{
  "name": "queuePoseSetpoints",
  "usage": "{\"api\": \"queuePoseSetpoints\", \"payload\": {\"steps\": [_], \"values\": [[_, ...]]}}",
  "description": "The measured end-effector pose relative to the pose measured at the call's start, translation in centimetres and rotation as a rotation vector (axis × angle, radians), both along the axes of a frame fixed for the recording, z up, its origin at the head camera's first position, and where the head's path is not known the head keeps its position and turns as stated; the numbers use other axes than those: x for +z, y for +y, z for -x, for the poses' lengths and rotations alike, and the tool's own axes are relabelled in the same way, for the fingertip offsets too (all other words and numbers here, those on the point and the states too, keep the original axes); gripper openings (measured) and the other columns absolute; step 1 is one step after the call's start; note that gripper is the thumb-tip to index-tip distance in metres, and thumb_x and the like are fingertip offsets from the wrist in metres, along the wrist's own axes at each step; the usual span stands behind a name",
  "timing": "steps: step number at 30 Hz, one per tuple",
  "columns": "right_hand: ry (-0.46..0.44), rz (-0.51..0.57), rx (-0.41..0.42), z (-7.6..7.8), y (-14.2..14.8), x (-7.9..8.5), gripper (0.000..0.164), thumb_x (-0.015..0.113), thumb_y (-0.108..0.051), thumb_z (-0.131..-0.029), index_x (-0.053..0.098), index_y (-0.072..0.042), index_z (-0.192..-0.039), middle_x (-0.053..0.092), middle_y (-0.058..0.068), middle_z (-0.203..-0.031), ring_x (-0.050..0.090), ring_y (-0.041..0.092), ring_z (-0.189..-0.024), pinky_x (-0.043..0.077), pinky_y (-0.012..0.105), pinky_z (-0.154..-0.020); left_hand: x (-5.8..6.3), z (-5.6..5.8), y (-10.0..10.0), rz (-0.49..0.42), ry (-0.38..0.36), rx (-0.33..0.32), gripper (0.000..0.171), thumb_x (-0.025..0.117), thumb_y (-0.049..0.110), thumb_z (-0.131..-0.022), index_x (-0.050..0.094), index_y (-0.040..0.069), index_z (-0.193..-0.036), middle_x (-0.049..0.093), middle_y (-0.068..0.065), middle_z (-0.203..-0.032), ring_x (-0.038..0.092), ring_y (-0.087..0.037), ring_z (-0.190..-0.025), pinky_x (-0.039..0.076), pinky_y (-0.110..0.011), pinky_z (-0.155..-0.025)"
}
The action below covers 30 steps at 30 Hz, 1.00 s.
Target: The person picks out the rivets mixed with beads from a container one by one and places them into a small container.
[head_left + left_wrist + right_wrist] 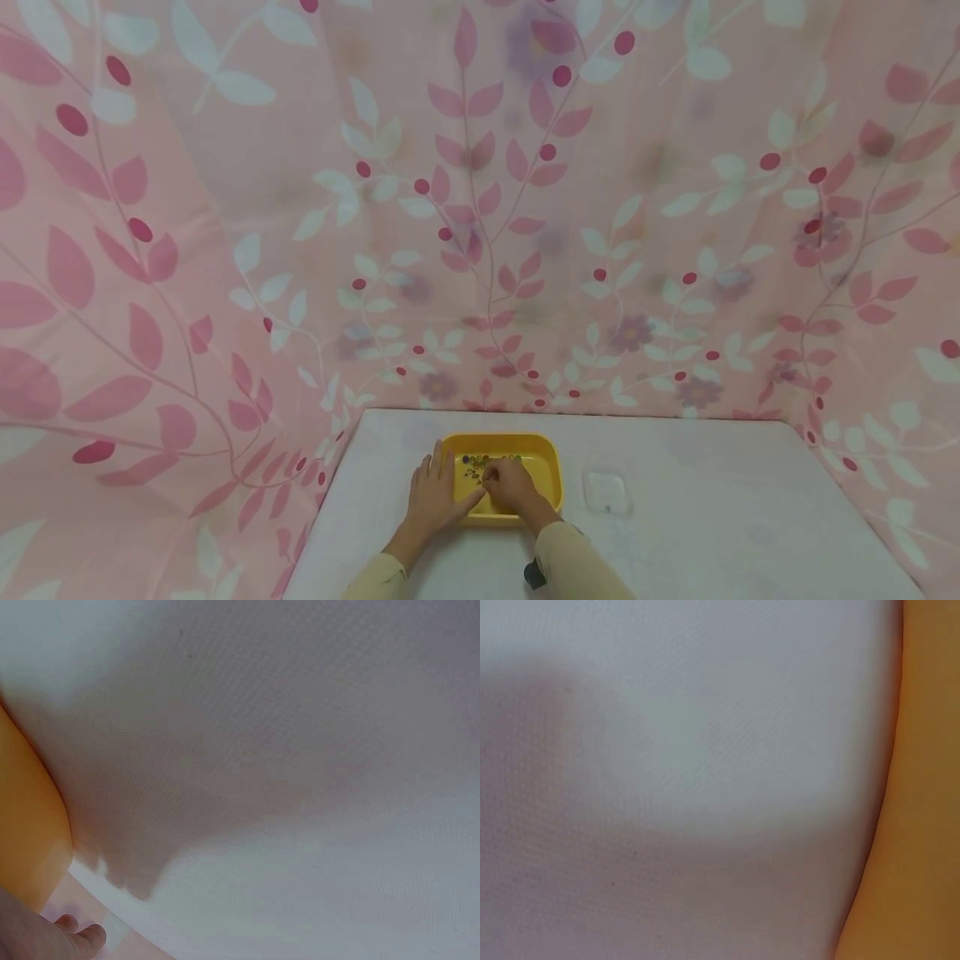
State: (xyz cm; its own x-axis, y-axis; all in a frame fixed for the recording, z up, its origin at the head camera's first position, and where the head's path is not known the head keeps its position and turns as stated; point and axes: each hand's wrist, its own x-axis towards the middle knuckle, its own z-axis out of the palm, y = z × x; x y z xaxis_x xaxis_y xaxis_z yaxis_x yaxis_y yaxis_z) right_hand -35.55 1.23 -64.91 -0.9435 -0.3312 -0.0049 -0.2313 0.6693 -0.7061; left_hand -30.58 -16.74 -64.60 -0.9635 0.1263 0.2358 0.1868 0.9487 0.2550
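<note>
A shallow yellow tray (555,475) lies on the white-covered table. Inside it, along the far side, sit small round glass-like pieces (478,460), one of them blue, with several tiny dark pieces (472,475) nearer the middle. My left hand (433,496) rests at the tray's left rim, fingers straight and thumb reaching over the near edge. In the left wrist view, its fingertips (82,937) show beside the tray's wall (30,817). My right hand (512,483) reaches into the tray with bent fingers bunched beside the small pieces; I cannot tell whether it pinches one.
To the right of the tray stands a small clear square container (607,492) with a tiny dark thing near its front edge. A pink leaf-patterned curtain (487,250) hangs behind and along both sides of the table (712,500). The right wrist view shows mostly tablecloth (667,750).
</note>
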Motion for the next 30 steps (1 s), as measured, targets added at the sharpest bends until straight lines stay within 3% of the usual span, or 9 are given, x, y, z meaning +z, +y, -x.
{"api": "queuePoseSetpoints", "payload": {"steps": [6, 16, 22, 30], "values": [[-0.035, 0.016, -0.013, 0.0, 0.0, 0.3, 0.010, 0.068, -0.010, -0.090, 0.068, -0.017, -0.082, 0.060, -0.006, -0.078, 0.053, 0.012, -0.076, 0.046, 0.030, -0.068, 0.0, 0.1, 0.1, 0.010, -0.006, 0.010, 0.105, 0.048, 0.080, -0.083, 0.039, -0.001, -0.149, 0.024, -0.021, -0.162, 0.039, -0.045, -0.137, 0.035, -0.058, -0.109], [-0.005, 0.050, 0.006, 0.2, 0.1, 0.5, 0.008, 0.067, -0.012, -0.091, 0.072, -0.014, -0.085, 0.064, -0.007, -0.080, 0.055, 0.011, -0.077, 0.052, 0.031, -0.073, 0.6, 0.3, 0.1, -0.036, -0.035, -0.008, 0.108, 0.053, 0.076, -0.083, 0.033, -0.004, -0.151, 0.021, -0.022, -0.162, 0.036, -0.047, -0.138, 0.032, -0.060, -0.111], [0.030, 0.066, 0.011, 0.4, 0.0, 0.6, 0.008, 0.067, -0.011, -0.090, 0.074, -0.011, -0.087, 0.066, -0.006, -0.080, 0.056, 0.010, -0.075, 0.052, 0.030, -0.071, 0.8, 0.5, -0.1, 0.000, -0.046, -0.006, 0.108, 0.050, 0.078, -0.083, 0.033, -0.004, -0.151, 0.021, -0.022, -0.162, 0.037, -0.046, -0.137, 0.033, -0.059, -0.111], [-0.032, 0.173, -0.074, 0.4, 0.0, 1.8, 0.006, 0.067, -0.008, -0.085, 0.072, -0.010, -0.083, 0.066, -0.003, -0.076, 0.056, 0.011, -0.069, 0.050, 0.025, -0.061, 0.9, 0.6, -0.4, -0.004, -0.045, -0.012, 0.105, 0.052, 0.076, -0.084, 0.034, -0.003, -0.151, 0.020, -0.022, -0.163, 0.038, -0.047, -0.137, 0.033, -0.060, -0.111]]}}
